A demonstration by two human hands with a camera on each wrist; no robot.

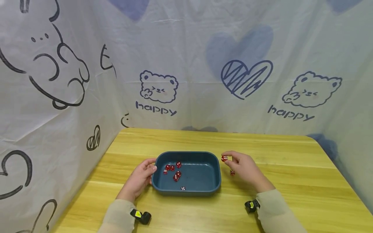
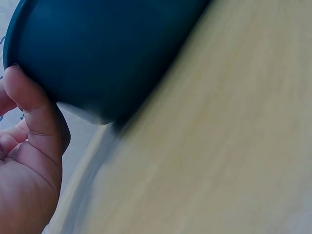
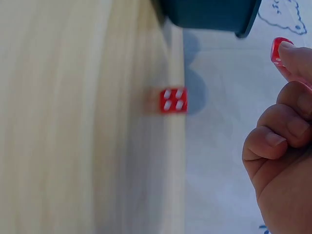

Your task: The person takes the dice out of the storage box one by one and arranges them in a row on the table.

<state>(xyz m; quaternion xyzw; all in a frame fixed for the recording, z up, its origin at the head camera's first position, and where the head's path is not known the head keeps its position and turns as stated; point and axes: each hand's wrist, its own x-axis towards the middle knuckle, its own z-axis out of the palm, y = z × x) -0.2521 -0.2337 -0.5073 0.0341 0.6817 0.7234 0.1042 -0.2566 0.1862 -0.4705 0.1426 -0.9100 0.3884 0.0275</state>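
A dark teal rectangular bin (image 1: 186,194) stands on the table, with several red dice (image 1: 177,176) inside, mostly toward its left half. One die (image 1: 183,188) lies by the near wall. My left hand (image 1: 139,178) grips the bin's left end, thumb on the rim; the left wrist view shows the thumb against the bin's wall (image 2: 107,53). Just off the bin's right rim, my right hand (image 1: 244,165) pinches a red die (image 1: 224,158) between thumb and forefinger, the other fingers curled in the right wrist view. Below that hand, another red die (image 3: 173,100) rests on the table.
The wood-grain table (image 1: 204,213) reaches back to a white cloth (image 1: 198,106) printed with bears and hearts, which also hangs at both sides. Each forearm carries a small black camera (image 1: 141,216) at the wrist.
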